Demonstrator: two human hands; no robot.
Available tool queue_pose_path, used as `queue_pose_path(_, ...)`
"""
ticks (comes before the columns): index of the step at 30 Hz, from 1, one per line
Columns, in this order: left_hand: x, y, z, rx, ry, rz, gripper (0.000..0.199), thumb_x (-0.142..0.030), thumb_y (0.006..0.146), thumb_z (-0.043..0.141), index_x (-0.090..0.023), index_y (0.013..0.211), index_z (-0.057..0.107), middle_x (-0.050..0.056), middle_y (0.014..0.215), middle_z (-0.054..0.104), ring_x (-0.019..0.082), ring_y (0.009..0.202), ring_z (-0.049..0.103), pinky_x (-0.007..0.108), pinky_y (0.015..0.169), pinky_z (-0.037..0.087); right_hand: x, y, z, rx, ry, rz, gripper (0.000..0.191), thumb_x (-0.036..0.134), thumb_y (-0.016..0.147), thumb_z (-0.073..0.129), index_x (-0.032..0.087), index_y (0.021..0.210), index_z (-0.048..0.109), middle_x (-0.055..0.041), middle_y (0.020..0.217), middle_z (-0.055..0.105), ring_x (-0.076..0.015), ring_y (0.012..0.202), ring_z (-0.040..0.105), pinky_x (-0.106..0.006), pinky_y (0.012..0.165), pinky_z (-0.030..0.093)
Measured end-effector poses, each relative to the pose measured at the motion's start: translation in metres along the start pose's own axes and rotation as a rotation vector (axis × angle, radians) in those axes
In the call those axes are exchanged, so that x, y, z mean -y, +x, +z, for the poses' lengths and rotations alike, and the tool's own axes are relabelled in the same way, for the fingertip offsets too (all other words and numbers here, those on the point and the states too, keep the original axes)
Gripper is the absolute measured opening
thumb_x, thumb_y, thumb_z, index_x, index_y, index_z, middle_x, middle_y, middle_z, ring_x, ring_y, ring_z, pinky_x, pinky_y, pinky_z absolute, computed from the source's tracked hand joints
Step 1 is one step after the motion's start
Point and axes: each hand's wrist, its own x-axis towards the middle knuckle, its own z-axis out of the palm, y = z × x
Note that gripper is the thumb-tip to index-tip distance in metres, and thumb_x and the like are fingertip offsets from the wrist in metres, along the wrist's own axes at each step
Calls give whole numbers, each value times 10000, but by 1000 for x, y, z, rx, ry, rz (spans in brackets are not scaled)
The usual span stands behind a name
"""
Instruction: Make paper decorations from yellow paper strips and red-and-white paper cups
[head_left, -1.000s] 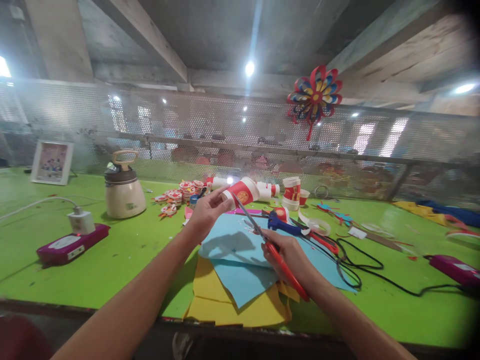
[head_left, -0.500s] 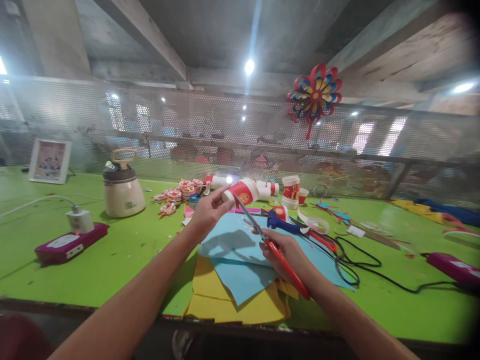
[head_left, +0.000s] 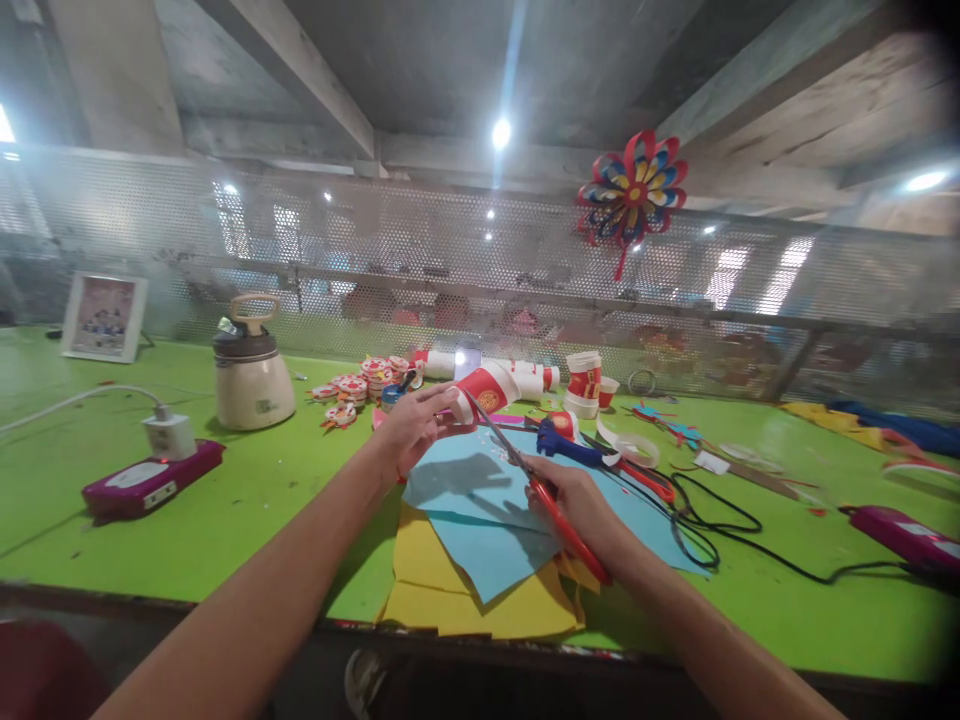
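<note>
My left hand (head_left: 421, 425) is closed on a red and white paper cup (head_left: 486, 388), which lies on its side in the air above the sheets. Red-handled scissors (head_left: 559, 520) are in my right hand (head_left: 574, 505), their blades pointing up and left and meeting the cup's near rim. Whether the blades are parted is too fine to tell. Below both hands lie light blue sheets (head_left: 495, 560) on top of yellow sheets (head_left: 480, 610), with small white scraps on the blue. A blue glue gun (head_left: 566, 445) rests just beyond my right hand, beside another small red and white cup (head_left: 564, 425).
Stacked cups (head_left: 583, 380) and a roll of tape (head_left: 637, 450) stand at the back right. Black cords (head_left: 720, 525) run to a purple power strip (head_left: 911, 535). On the left are a jug (head_left: 253, 385), another power strip (head_left: 154, 485) and a picture frame (head_left: 103, 318).
My left hand has turned the cup, so its printed emblem now sits lower and the side tilts differently. The scissors stay at the rim, with the right hand shifted only slightly.
</note>
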Motion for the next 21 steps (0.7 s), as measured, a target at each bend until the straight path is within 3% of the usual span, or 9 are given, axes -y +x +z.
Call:
queue_pose_path(6, 3, -2, 6, -19, 8, 37, 307, -183, 729, 697, -101, 1022, 652, 118, 892, 696, 187, 738, 647, 406, 763, 535, 3, -1, -3, 12, -43, 20, 386, 137, 760, 454, 147, 1082, 666, 5, 727, 638, -146, 622, 511, -237, 607, 396)
queue_pose_path(12, -2, -3, 6, -43, 30, 35, 367, -161, 700, 711, -76, 1052, 648, 143, 896, 699, 211, 750, 651, 387, 720, 536, 7, -4, -5, 19, -47, 35, 362, 118, 764, 437, 161, 1042, 666, 36, 636, 553, -112, 555, 440, -213, 557, 355)
queue_pose_path(21, 3, -2, 5, -73, 100, 66, 469, -191, 657, 739, -88, 1102, 636, 106, 855, 689, 183, 723, 638, 364, 721, 513, -7, 2, -1, 40, -72, 36, 414, 157, 763, 460, 151, 1132, 647, -19, 788, 661, -184, 699, 556, -260, 656, 410)
